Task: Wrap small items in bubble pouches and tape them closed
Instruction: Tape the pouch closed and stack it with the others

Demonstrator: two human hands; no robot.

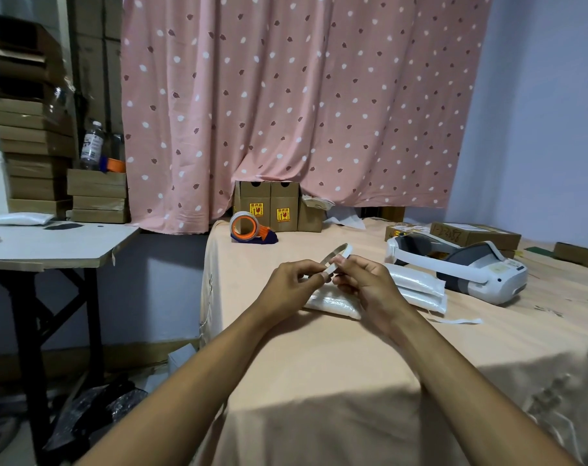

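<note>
Between your fingertips: tape roll (345,253), left hand (292,280) pinching it steady, right hand (363,287) pinching too, probably hunting the end. Bubble pouch (333,302) just below, awaiting tape.

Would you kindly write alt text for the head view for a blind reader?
The left hand and right hand pinch a thin white tape roll above a bubble pouch on a cloth-covered table. An orange tape dispenser stands behind; a white headset and more pouches lie to the right.
</note>
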